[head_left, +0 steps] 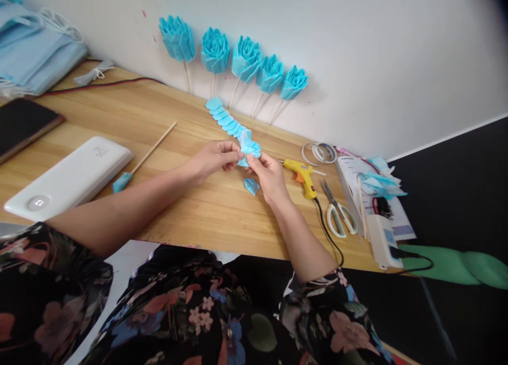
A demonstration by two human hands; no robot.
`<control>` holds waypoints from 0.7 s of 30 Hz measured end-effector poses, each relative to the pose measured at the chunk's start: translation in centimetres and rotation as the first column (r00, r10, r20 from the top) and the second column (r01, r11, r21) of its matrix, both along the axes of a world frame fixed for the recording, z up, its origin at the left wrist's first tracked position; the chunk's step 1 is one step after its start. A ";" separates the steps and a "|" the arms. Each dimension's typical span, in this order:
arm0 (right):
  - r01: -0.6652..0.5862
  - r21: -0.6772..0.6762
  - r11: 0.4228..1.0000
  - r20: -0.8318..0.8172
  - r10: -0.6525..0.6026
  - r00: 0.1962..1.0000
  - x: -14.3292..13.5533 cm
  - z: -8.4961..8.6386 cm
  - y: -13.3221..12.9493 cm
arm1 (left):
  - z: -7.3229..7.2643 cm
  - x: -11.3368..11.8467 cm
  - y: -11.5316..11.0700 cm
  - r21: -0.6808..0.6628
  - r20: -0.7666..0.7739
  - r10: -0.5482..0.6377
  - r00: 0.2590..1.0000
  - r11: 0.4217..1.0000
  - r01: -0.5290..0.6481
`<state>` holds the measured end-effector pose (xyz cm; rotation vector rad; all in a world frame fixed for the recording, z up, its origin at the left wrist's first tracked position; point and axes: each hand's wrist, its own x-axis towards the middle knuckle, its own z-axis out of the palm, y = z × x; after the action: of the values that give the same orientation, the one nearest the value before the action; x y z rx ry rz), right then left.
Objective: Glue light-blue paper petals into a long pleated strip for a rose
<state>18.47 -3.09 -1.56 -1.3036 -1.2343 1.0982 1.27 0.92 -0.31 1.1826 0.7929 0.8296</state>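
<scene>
In the head view my left hand (220, 157) and my right hand (270, 175) meet over the wooden table, both pinching light blue fabric petals (250, 145). The exact folds between the fingertips are partly hidden. Just beyond them, a row of overlapping blue petals (225, 117) runs toward the wall. One loose petal (251, 185) lies below my right fingers. To the left, a thin wooden stick (154, 147) has a small blue bud (121, 182) on its end. Several blue fabric roses (215, 49) on sticks lean against the wall.
Right of my hands lie a yellow glue gun (302, 176), scissors (337, 210) and tape rolls (320, 152). Papers (400, 219) and a white power strip (381, 240) are farther right. A white power bank (75, 177), phone (24, 126) and face masks (35, 53) occupy the left side.
</scene>
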 end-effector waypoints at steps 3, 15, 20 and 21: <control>-0.006 -0.022 1.000 -0.003 0.006 1.000 0.0 0.0 -0.1 | -0.1 -0.1 0.0 0.007 -0.005 0.021 1.000 1.000 -0.021; -0.002 0.029 1.000 0.042 0.000 0.999 0.2 0.2 0.1 | -0.4 -0.1 0.1 -0.031 0.053 0.021 0.998 0.999 -0.020; -0.005 0.054 0.999 0.076 0.001 0.997 0.1 0.1 -0.1 | -0.2 -0.1 0.1 -0.035 0.031 0.007 0.999 0.999 -0.006; -0.004 0.055 0.998 0.080 -0.001 0.997 0.1 0.1 -0.1 | -0.2 -0.1 0.1 -0.041 0.029 0.018 0.999 0.999 -0.017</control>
<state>18.60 -3.17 -1.48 -1.3157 -1.3159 1.0142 1.15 1.02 -0.48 1.1262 0.7940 0.8400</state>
